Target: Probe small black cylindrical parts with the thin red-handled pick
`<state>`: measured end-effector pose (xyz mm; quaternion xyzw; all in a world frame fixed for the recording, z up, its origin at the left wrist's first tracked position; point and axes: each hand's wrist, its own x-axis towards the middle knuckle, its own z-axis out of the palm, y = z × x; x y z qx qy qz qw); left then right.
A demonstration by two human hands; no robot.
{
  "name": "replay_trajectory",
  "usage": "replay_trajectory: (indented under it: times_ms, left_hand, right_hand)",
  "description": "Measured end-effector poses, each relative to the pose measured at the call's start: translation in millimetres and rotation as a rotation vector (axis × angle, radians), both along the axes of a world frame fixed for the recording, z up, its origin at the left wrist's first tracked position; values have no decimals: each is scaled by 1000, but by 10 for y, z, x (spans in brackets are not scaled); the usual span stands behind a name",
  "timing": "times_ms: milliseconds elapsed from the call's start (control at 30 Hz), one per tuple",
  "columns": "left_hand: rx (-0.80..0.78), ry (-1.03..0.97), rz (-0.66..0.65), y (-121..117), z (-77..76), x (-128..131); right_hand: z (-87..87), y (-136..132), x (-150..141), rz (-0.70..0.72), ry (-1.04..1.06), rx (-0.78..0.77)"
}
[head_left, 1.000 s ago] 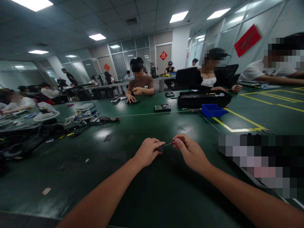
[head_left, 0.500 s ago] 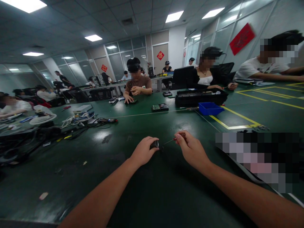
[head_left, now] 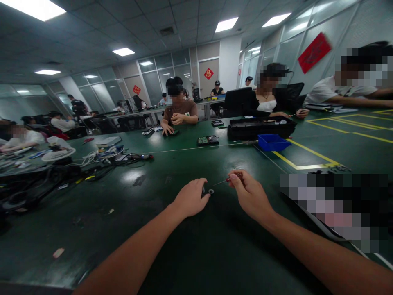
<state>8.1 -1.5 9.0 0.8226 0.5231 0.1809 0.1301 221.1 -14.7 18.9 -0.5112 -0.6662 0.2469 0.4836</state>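
My left hand [head_left: 190,197] is curled around a dark round part, mostly hidden by the fingers; only a thin edge shows between thumb and forefinger. Just off the thumb tip, a small round metallic piece [head_left: 211,191] lies low near the table surface. A screwdriver [head_left: 227,179] with a reddish handle is gripped in my right hand [head_left: 248,189], its thin shaft pointing left toward that small piece. A short space separates the screwdriver tip from my left fingers.
Ahead on the green table [head_left: 184,164] lie a hard drive [head_left: 208,140], a blue bin [head_left: 273,143] and a long black tray [head_left: 260,130]. Cables and devices [head_left: 101,157] crowd the left. A blurred-out object [head_left: 334,213] is at right. Several people sit around the table.
The dark part in my left hand has turned out of view behind the fingers, and a small metallic piece now shows beside the thumb. The screwdriver tip has shifted slightly up and right.
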Motion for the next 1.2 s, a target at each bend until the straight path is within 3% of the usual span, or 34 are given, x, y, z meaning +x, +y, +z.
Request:
replay_trajectory:
  times_ms: [167, 267, 400, 567, 733, 867, 933, 1033, 1200]
  left_hand:
    - [15, 251, -75, 109, 38, 138]
    - [25, 299, -124, 162, 47, 159]
    - [-12, 193, -95, 197, 44, 65]
    - [-36, -141, 48, 312, 94, -214]
    - [-71, -526, 231, 487, 196, -613]
    - [-187, -1008, 424, 501, 277, -1044]
    - [-190, -1183, 497, 447, 332, -1304]
    - [-177, -1280, 613, 302, 431, -1733]
    - [-66, -1434, 923, -47, 563, -2468]
  right_hand:
    - [0, -1, 14, -5, 12, -9]
    - [11, -4, 20, -1, 24, -13]
    - [25, -4, 17, 1, 19, -11]
    - [26, -3, 17, 5, 19, -2]
    - [6, 3, 24, -1, 35, 12]
    - [7, 10, 22, -1, 38, -5]
    - [8, 15, 22, 0, 43, -10]
    - [-4, 23, 29, 10, 54, -18]
    - [-42, 42, 44, 12, 54, -37]
